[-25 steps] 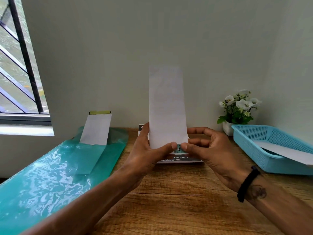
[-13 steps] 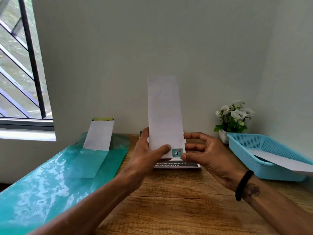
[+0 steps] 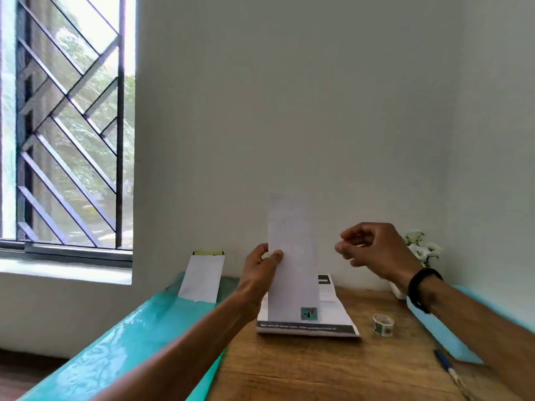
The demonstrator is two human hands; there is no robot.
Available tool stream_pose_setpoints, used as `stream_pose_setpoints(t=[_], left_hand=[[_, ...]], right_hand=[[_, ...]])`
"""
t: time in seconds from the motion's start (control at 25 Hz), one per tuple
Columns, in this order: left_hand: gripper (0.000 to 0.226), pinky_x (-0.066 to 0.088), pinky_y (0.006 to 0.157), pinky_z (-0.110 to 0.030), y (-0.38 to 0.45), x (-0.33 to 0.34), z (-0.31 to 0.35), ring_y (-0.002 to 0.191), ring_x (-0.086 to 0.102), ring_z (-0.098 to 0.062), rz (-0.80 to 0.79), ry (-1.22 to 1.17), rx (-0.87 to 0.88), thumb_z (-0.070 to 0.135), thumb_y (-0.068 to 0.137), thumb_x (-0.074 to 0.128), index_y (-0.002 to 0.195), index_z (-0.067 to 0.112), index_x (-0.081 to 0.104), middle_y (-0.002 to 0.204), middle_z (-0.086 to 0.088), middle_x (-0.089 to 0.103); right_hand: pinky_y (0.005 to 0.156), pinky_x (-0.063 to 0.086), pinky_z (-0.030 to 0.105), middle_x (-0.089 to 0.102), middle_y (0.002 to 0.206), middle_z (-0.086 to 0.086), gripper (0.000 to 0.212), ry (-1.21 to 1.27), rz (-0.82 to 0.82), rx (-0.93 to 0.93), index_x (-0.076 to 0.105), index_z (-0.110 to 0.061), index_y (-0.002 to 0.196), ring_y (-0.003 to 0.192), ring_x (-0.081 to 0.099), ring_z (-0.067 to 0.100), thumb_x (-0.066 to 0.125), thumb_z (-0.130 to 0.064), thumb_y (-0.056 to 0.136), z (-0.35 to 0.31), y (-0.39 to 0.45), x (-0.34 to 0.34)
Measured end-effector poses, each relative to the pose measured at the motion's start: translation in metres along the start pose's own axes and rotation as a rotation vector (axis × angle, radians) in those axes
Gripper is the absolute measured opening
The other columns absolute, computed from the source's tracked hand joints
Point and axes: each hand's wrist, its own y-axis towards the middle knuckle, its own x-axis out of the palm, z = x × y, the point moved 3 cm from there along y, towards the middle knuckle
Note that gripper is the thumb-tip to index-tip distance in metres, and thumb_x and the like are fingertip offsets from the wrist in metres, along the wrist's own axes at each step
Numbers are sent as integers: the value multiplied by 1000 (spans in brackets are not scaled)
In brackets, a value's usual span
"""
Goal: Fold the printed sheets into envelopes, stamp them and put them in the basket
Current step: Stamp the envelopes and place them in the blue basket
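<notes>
One stamp (image 3: pixel 308 314) is sitting low on the right-hand corner of the upright envelope (image 3: pixel 292 256), and the left hand (image 3: pixel 260 270) is holding that envelope by its left edge, thumb across the front and fingers curling round behind, so the paper is standing tall above the stack of printed sheets (image 3: pixel 309 325) on the worktop (image 3: pixel 304 369). The right hand (image 3: pixel 373 250) is hanging in the air just to the right of the envelope, apart from it, fingers loosely curled toward the thumb; it looks to be holding nothing, though whether a scrap is caught at the fingertips is too blurred to tell. By the look of it the stamping is done and the drop into the basket is the step in hand. The blue basket (image 3: pixel 434 331) is lying off to the right, mostly hidden behind the right forearm, with the white flower pot (image 3: pixel 421 250) beyond it. Doing this well is calling for a firm pinch near the middle of the edge so the long paper is not flopping, a swing to the right that is clearing the tape roll (image 3: pixel 383 324) and the pen (image 3: pixel 447 364), and a flat lay-down inside the rim so no corner is catching and creasing. A second white envelope (image 3: pixel 202 277) is leaning against the wall on the teal plastic sheet (image 3: pixel 115 342).
</notes>
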Motion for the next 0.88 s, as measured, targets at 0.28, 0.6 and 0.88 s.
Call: stream_pose_setpoints(t=[0.28,0.6,0.88], left_hand=[[14,65,84,-45,-5,7,22,90,75,-21,-68,321,198,38,103,59,113,29,64,105,0,76],[30,49,64,-34,2,33,64,73,64,-21,-186,969,709,37,94,51,110,18,68,92,-2,74],[43,26,119,-59,-17,113,98,128,51,-29,-37,1068,1087,39,93,56,135,27,56,127,-5,62]], right_hand=[[80,50,26,73,109,1,47,-466,16,-388,72,-17,123,94,69,20,89,-24,79,-103,41,-37],[82,61,38,66,97,0,29,-832,-186,-305,65,-26,109,80,71,19,80,-18,85,-111,25,-64],[70,63,32,71,97,10,13,-815,-30,-175,70,-13,86,69,71,20,71,0,89,-59,-20,-135]])
